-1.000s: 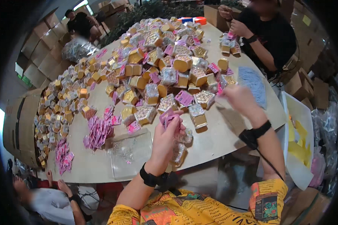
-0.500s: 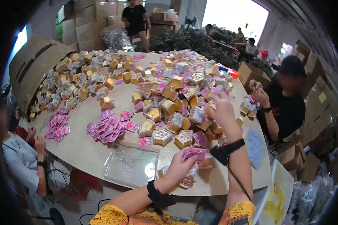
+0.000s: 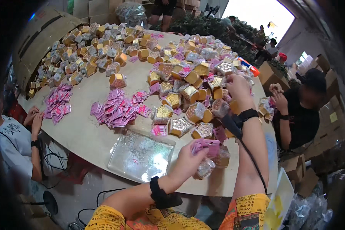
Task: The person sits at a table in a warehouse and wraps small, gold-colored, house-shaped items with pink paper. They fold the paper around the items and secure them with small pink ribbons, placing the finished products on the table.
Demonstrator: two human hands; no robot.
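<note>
From where I stand, the person in yellow printed sleeves has the left hand (image 3: 188, 159) out over the near edge of the table (image 3: 86, 130), thumb and fingers clamped on a small stack of pink cards (image 3: 207, 145). Just beyond and under that hand are 2 wrapped pieces (image 3: 206, 168), gold and clear-bagged.

The right hand (image 3: 238, 89) reaches farther out, at the right side of the big pile of gold pieces (image 3: 193, 92). Its fingertips are turned away from me, so I can't tell whether they are together or holding anything.

To the left of the left hand sits a clear tray (image 3: 120, 151) with tiny bits inside, and past it a loose heap of pink packets (image 3: 117, 109). A brown carton (image 3: 42, 44) lies at the far left. 2 co-workers sit by the table, 1 in white (image 3: 17, 147) at the left and 1 in black (image 3: 303, 128) at the right.
</note>
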